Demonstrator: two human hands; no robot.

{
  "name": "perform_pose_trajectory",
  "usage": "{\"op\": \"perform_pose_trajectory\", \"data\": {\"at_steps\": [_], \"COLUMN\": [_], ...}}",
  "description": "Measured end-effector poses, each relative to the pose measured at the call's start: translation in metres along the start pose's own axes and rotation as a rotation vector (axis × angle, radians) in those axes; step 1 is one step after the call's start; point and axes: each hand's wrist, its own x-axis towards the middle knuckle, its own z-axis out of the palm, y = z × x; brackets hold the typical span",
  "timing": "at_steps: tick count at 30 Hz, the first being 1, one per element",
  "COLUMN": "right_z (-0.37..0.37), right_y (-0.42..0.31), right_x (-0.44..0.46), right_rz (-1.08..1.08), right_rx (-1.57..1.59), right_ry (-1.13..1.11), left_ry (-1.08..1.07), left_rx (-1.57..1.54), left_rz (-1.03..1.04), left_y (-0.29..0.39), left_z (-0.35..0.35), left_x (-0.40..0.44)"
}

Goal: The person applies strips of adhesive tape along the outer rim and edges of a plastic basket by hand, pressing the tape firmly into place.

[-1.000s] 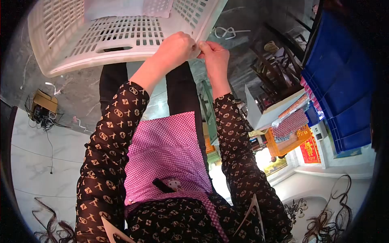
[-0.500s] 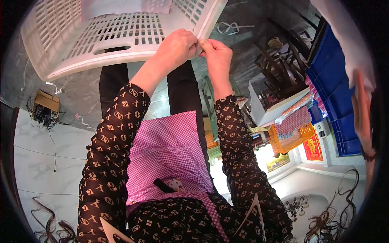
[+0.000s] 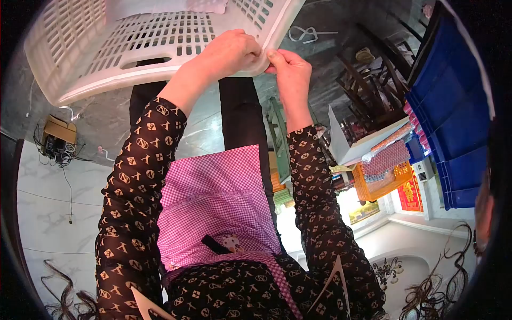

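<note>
A white slotted plastic basket (image 3: 114, 79) fills the top of the view, its near rim over my legs. My left hand (image 3: 228, 52) is closed at the basket's near right corner, fingers curled down at the inner side of the rim; whether something small is in them is hidden. At the outer side of the same corner, my right hand (image 3: 292, 68) pinches the rim between thumb and curled fingers. A small gap separates the two hands. Inside the basket, toward its far side, lies a pale pinkish sheet (image 3: 165, 6).
Blue plastic crates (image 3: 450, 117) stand at the right, beside dark wooden chairs (image 3: 373, 85). An orange basket (image 3: 386, 184) holds wrapped goods. A cardboard box with cables (image 3: 60, 130) lies at the left. A white strap (image 3: 309, 34) is on the grey floor. Part of another person shows at the right edge.
My hands have moved slightly apart, the left up and leftward, the right a little rightward. The basket has shifted slightly. At the right, another person's arm and white cloth have mostly left the view.
</note>
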Motion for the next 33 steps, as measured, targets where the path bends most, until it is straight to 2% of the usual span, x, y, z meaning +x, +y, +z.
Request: {"op": "perform_pose_trajectory", "data": {"at_steps": [7,16,31,33], "right_z": [-0.001,0.0,-0.001,-0.001], "right_y": [0.001,-0.003,0.0,-0.001], "right_x": [0.001,-0.002,0.0,0.0], "right_rz": [-0.022,-0.01,-0.035,-0.025], "right_rx": [0.032,0.011,0.022,0.019], "right_ry": [-0.012,-0.006,0.004,0.009], "left_ry": [0.011,0.087,0.049,-0.01], "left_rx": [0.117,0.142,0.04,0.02], "left_rz": [0.114,0.119,0.081,0.045], "left_y": [0.0,0.0,0.002,0.001], "left_z": [0.002,0.01,0.004,0.003], "left_x": [0.002,0.0,-0.001,0.0]}}
